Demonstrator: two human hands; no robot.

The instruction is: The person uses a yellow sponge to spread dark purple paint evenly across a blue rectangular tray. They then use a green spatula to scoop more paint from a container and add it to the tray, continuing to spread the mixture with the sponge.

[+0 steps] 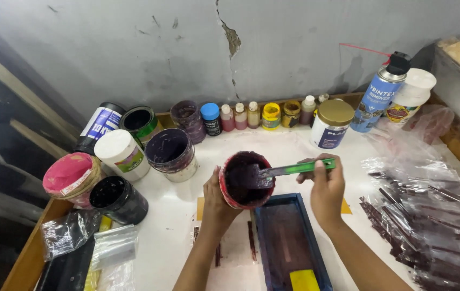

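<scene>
My left hand (215, 200) grips a red-rimmed tub (229, 198) of dark purple ink, tilted toward me over the table. My right hand (327, 186) holds a green-handled spatula (300, 167) whose blade is inside the tub, in the ink. Just below the tub lies a blue-framed printing screen (262, 237) stained purple, with a yellow squeegee (303, 281) at its near end.
Several ink tubs and cans (170, 152) stand at the left, a row of small bottles (240, 115) along the grey wall, a gold-lidded jar (332, 124) and a spray can (378, 94) at the back right. Plastic sleeves with printed strips (429, 215) lie right; bags (68, 231) left.
</scene>
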